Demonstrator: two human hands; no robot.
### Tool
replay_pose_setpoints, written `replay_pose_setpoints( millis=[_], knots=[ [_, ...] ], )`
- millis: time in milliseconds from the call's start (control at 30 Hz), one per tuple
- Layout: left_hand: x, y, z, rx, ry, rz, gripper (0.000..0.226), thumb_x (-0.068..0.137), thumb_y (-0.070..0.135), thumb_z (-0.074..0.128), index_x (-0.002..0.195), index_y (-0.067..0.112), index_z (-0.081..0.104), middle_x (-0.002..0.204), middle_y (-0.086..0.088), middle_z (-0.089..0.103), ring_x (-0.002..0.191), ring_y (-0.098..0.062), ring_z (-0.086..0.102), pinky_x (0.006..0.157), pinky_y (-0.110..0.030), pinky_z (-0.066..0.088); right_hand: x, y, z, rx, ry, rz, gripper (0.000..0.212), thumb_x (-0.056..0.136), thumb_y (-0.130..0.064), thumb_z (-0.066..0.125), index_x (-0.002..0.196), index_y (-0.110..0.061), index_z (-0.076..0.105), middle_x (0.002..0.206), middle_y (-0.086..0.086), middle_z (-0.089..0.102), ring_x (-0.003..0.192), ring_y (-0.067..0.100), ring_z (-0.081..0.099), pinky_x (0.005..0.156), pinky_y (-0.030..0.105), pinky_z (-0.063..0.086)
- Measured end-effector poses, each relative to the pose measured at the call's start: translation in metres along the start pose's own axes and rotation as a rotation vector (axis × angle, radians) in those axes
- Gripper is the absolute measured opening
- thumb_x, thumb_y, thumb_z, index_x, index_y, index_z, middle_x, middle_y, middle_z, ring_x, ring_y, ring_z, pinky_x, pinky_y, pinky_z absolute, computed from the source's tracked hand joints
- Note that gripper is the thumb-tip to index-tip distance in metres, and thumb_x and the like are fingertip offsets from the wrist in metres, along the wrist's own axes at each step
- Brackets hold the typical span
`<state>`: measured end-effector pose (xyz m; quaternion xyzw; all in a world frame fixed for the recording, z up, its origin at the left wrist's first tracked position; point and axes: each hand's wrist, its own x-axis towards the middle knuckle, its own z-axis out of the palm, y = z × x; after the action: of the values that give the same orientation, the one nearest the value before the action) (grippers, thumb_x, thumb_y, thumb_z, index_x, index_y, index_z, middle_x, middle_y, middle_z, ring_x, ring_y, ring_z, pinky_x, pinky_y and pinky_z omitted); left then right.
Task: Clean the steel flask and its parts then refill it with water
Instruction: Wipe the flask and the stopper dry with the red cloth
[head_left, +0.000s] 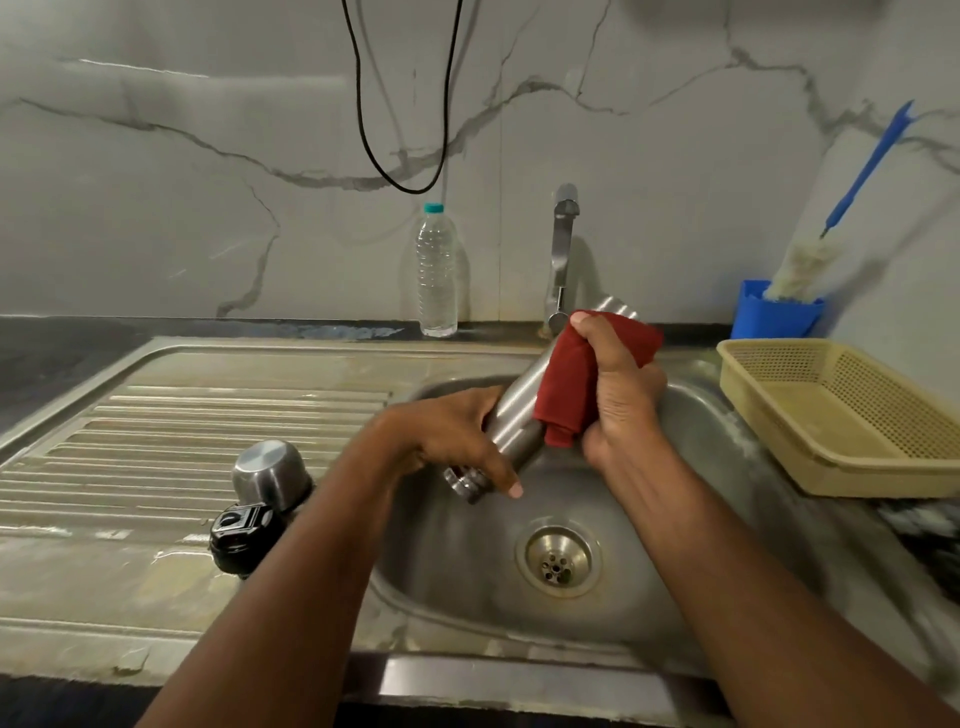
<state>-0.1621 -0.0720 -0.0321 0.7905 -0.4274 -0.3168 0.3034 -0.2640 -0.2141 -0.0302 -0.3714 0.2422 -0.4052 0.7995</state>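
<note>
Above the sink basin (701, 415), the steel flask (511, 415) lay tilted, its threaded mouth pointing down toward seven o'clock and its base up toward one o'clock, near the tap (561, 249). The left hand (447, 441) gripped the flask close to the neck, fingers curled round the body with the thumb along its near side. The right hand (618, 384) clutched a red cloth (566, 389) against the upper half of the flask, fingers wrapped over the fabric, which draped round the steel and hung a little below the hand. The drain (558, 558) sat in the basin at about five o'clock from the flask's mouth.

On the ribbed draining board (156, 441), at nine o'clock from the left hand, a steel cup lid (270, 473) stood upside down, and just beside it at seven o'clock rested the black stopper (244, 532). A clear plastic water bottle (437, 270) with a teal cap stood upright against the marble wall at eleven o'clock from the flask. At three o'clock a beige perforated basket (852, 415) sat on the counter, and behind it a blue holder (774, 312) carried a bottle brush (831, 234) with a blue handle, leaning toward one o'clock.
</note>
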Motion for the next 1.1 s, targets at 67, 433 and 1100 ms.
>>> replay_pose_setpoints(
  millis=[67,433,1100],
  knots=[
    [0.0,-0.002,-0.001,0.145,0.04,-0.005,0.092,0.064,0.017,0.098,0.141,0.024,0.048,0.123,-0.001,0.064,0.11,-0.021,0.065,0.09,-0.037,0.062,0.004,-0.006,-0.002,-0.013,0.051,-0.035,0.051,0.07,-0.016,0.093,0.111,-0.011,0.064,0.08,-0.001,0.073,0.059,0.009,0.071,0.054,0.028,0.057],
    [-0.009,-0.013,-0.028,-0.402,0.504,0.089,0.076,0.039,0.02,0.105,0.108,0.014,0.076,0.105,-0.005,0.073,0.1,-0.024,0.073,0.077,-0.044,0.066,0.022,-0.018,-0.019,-0.075,0.182,-0.056,0.035,0.077,-0.021,0.088,0.093,-0.028,0.057,0.086,-0.008,0.071,0.073,0.009,0.072,0.063,0.032,0.062],
    [0.033,-0.011,0.009,-1.102,0.663,0.322,0.063,0.085,0.051,0.07,0.136,0.021,0.053,0.119,-0.009,0.071,0.107,-0.027,0.071,0.084,-0.045,0.061,0.004,0.016,0.001,-0.614,-0.15,-0.071,0.022,0.09,-0.045,0.071,0.082,-0.026,0.076,0.083,0.0,0.075,0.081,0.024,0.073,0.067,0.038,0.06]
  ],
)
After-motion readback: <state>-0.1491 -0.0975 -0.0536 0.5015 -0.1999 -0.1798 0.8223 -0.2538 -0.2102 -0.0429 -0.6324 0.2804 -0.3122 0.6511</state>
